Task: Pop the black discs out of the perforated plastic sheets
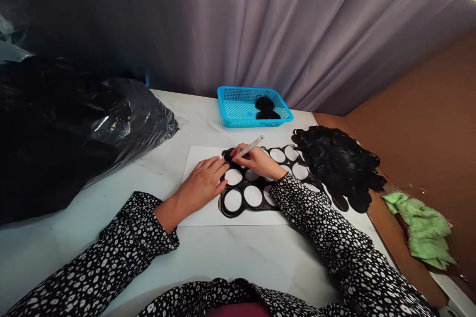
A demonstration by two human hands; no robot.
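Observation:
A black sheet with rows of large round holes (243,189) lies on white paper (203,215) in front of me. My left hand (203,183) rests at its left edge, fingers stretched out and fingertips touching the black material near the upper left corner. Closed around a slim white pen-like tool (255,143), my right hand (260,161) leans over the sheet's upper part. The tool points down toward the upper left hole; its tip is hidden by my fingers. My right forearm covers part of the sheet's lower right.
Behind the sheet stands a blue plastic basket (238,123) holding thin black round pieces (265,104). A heap of black sheets (338,168) lies to the right, with a green cloth (424,228) beyond. A big black plastic bag (74,133) fills the left; a grey curtain (238,20) hangs behind.

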